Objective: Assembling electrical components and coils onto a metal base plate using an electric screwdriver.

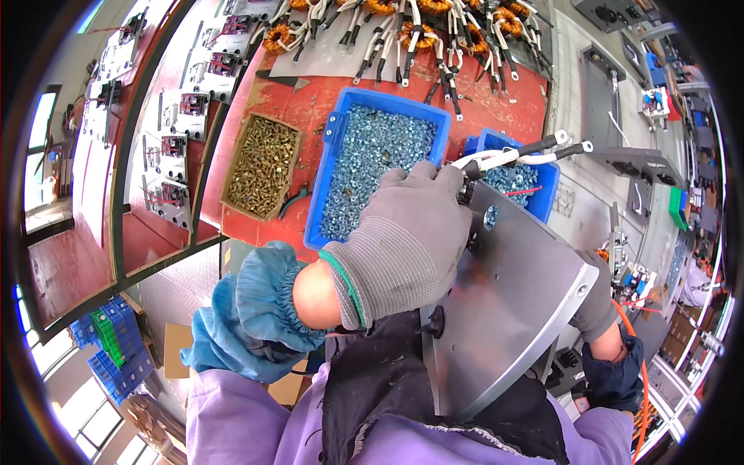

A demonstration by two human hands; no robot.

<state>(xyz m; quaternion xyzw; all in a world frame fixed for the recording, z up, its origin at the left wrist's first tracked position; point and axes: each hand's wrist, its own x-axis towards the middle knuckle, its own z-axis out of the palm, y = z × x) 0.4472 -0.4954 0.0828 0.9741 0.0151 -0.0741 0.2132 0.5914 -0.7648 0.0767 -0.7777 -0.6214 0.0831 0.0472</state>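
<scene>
A dark grey metal housing (511, 287) with a pale, bent edge is held tilted in front of my body. My left hand (411, 240), in a grey knitted glove with a green cuff edge, is closed at its upper left edge, beside small black fittings. What its curled fingers grip is hidden under the glove. Thick white cables (504, 157) with black sleeves and ring lugs stick out from that corner, past my fingertips. My right hand (597, 301), also gloved, is at the housing's far right side; its fingers are hidden behind the metal.
A blue bin of small silvery nuts (343, 139) stands on the red bench (310, 97), with a carton of brass-coloured screws (246, 200) and pliers (293, 200) to its left. Another blue bin (549, 190) is behind the housing. Copper coils (418, 35) with cables lie farther back. An orange hose (645, 372) hangs right.
</scene>
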